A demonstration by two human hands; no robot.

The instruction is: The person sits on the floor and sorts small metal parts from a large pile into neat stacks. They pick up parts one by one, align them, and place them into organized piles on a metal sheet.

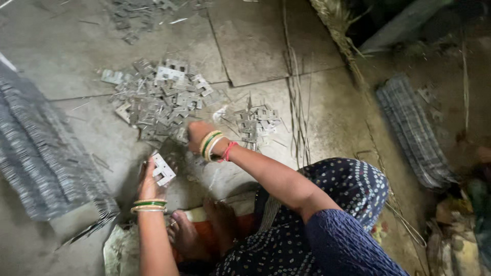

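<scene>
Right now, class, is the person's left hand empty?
No: the left hand holds a small stack of flat metal plates, while the right hand reaches into the big pile of plates on the floor.

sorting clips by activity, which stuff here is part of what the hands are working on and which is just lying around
In hand:
- left hand holding small stack of metal plates
- right hand reaching into the big pile of metal plates
- smaller pile of plates beside it

Lying about:
- bundled wire rows at left
- second wire bundle at right
- loose wires on the stone floor
- far scatter of plates
</scene>
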